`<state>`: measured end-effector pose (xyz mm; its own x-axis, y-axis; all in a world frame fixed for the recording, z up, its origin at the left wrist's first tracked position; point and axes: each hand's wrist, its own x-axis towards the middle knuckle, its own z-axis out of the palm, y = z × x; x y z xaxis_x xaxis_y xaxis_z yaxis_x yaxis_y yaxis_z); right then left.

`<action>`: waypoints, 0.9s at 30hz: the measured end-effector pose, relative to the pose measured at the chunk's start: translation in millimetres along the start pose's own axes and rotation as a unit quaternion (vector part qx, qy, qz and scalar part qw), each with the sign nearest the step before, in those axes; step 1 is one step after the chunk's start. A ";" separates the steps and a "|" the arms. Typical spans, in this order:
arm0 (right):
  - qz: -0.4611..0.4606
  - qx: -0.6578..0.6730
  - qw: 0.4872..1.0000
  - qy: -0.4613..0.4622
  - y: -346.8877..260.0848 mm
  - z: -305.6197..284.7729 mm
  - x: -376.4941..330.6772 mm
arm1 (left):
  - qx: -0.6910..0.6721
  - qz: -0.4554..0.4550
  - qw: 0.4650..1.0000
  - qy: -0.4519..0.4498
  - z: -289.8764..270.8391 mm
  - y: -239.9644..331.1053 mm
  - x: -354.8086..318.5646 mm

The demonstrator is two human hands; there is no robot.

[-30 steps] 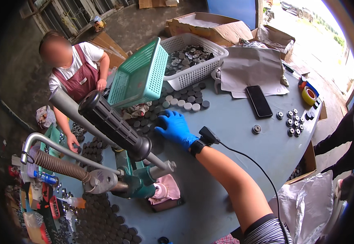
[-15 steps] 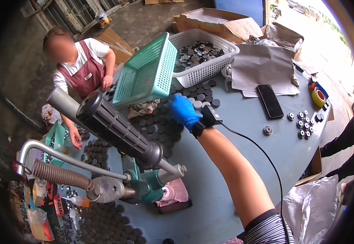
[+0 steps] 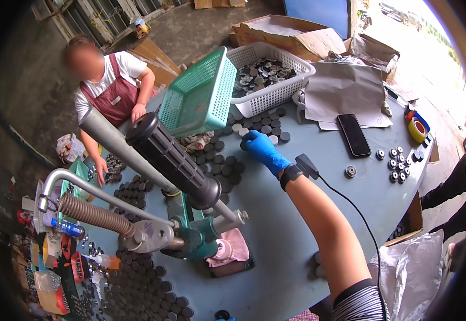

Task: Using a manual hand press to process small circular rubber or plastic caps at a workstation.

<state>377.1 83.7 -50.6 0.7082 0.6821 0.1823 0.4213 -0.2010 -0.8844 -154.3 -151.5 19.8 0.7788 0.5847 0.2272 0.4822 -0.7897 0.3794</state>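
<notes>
Right hand [image 3: 265, 151] hides its fingertips near discs [image 3: 266, 129], left hand [image 3: 227, 319] mostly cropped; I cannot tell either grip.

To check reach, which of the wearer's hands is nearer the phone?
Right. The right hand is left of the phone, apart; the left hand, barely showing at the lower edge, is farther.

Blue-gloved right hand [image 3: 264, 151] beside dark discs [image 3: 238, 167].
Taken from the hand: white basket [image 3: 275, 99] at 12 o'clock, black phone [image 3: 354, 135] at 3, lever press [image 3: 198, 238] at 7.
</notes>
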 end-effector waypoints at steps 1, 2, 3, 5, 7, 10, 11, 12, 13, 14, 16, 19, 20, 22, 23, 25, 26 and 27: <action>0.013 0.016 0.999 -0.027 4.6 -4.6 0.2 | 0.003 0.004 1.000 0.000 1.1 -0.3 0.8; 0.012 0.015 1.000 -0.024 9.9 -9.5 -0.8 | 0.002 0.006 1.000 0.000 1.4 -0.2 1.5; 0.008 0.044 0.998 -0.048 8.2 -12.5 -5.7 | 0.001 0.003 1.000 -0.001 1.2 0.2 1.1; 0.002 0.075 0.995 -0.072 4.1 -17.9 -12.5 | 0.001 0.000 1.000 -0.002 1.1 1.1 1.3; 0.022 0.126 0.986 -0.103 6.5 -27.2 -17.0 | -0.005 0.000 1.000 -0.005 2.0 2.1 2.4; 0.035 0.109 0.989 -0.092 -0.2 -19.7 -24.3 | -0.003 0.000 1.000 -0.003 0.8 2.4 2.3; 0.032 0.110 0.989 -0.098 -3.8 -15.7 -28.3 | -0.001 -0.005 1.000 0.000 -0.3 1.5 2.4; -0.015 0.094 0.992 -0.088 -12.0 -9.7 -34.2 | -0.004 -0.001 1.000 -0.002 -2.4 0.3 1.1; -0.064 0.081 0.991 -0.083 -23.4 -3.1 -39.6 | -0.004 -0.001 1.000 -0.002 -2.8 -0.4 0.0; -0.006 0.136 0.985 -0.104 -34.0 -1.2 -45.0 | -0.004 -0.004 1.000 0.000 -4.1 -1.8 -1.3; -0.087 0.023 0.996 -0.012 0.5 -3.2 -40.7 | -0.017 0.000 1.000 0.004 -3.0 -1.3 -1.9; -0.048 0.085 0.995 0.038 68.8 -28.6 -30.5 | -0.053 0.021 0.998 -0.001 9.9 -6.3 -3.1; -0.007 0.176 0.984 0.033 52.0 -25.1 -40.3 | -0.055 0.013 0.998 0.000 7.8 -8.1 -7.2; -0.029 0.040 0.998 0.026 -18.1 -20.1 -72.5 | -0.051 -0.012 0.999 0.010 2.4 -14.8 -19.3; -0.046 0.121 0.991 0.040 -1.4 -38.7 -79.2 | -0.045 0.021 0.999 -0.015 3.9 -20.8 -18.5; -0.029 0.144 0.989 -0.003 -21.8 -67.3 -96.3 | -0.084 0.028 0.996 -0.002 2.8 -23.2 -18.1; -0.037 0.172 0.984 0.005 -48.2 -72.5 -112.3 | -0.092 0.023 0.995 0.015 -1.6 -23.0 -17.8; -0.046 0.199 0.979 0.016 -81.1 -75.4 -129.8 | -0.099 0.021 0.994 0.032 -3.8 -25.5 -15.3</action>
<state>293.7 -41.5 29.8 0.6986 0.6600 0.2763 0.2336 0.1545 -0.9600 -180.0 -139.5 10.1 0.7669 0.5671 0.3006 0.3561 -0.7656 0.5358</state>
